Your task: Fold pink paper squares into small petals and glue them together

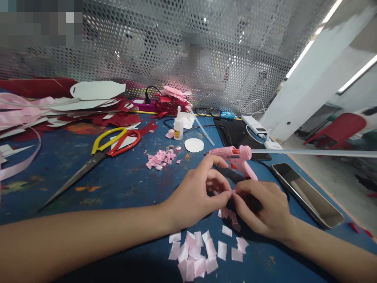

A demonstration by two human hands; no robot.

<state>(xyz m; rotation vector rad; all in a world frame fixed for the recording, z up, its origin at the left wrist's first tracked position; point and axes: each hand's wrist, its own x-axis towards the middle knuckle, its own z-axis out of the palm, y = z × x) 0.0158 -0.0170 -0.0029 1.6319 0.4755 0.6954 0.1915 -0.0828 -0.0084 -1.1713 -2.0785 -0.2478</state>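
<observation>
My left hand (pixel 203 186) and my right hand (pixel 262 204) meet at their fingertips, pinching a small pink piece (pixel 233 192) between them. Most of that piece is hidden by the fingers. Below my hands lie many loose pink ribbon squares (pixel 194 251), some overlapping. Just beyond my fingers a pink glue gun (pixel 239 155) rests on the table, a long clear glue stick (pixel 312 152) sticking out of its back. A heap of pink scraps (pixel 161 158) and a white paper disc (pixel 194 145) lie farther off. Behind the disc stands a small glue bottle (pixel 178 127).
Large scissors (pixel 97 157) with yellow and red handles lie at left. Behind them pile red and white cut sheets (pixel 97 104) and pink ribbon (pixel 23 110). A phone (pixel 308 194) lies at right near the blue table's edge. A perforated metal panel (pixel 176 55) rises behind.
</observation>
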